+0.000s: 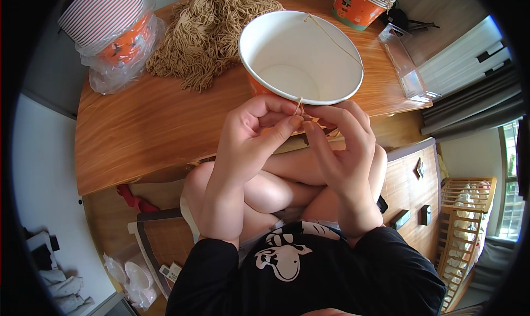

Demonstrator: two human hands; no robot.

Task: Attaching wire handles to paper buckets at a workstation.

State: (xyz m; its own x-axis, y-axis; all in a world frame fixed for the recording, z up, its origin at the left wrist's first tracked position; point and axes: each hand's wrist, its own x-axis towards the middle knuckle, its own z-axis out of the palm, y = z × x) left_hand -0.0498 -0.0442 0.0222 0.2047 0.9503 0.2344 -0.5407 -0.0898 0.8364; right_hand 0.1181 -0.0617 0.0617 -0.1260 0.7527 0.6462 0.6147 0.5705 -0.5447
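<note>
Both hands, left hand (248, 134) and right hand (342, 145), pinch a thin string (298, 107) at the near rim of a white paper bucket (301, 56). Bucket sits on a wooden table (143, 134), beside a pile of string (207, 32).

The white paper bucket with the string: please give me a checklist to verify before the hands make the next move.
1. Thin tan string spans across the white paper bucket mouth: ok.
2. Left hand and right hand both pinch the string end at the near rim: ok.
3. Knot finished: cannot tell, fingers hide it.
4. Far end of string fixed at rim: cannot tell.
5. Bucket is steady at the wooden table edge: cannot tell.
6. Pile of tan strings lies apart from the bucket: ok.
</note>
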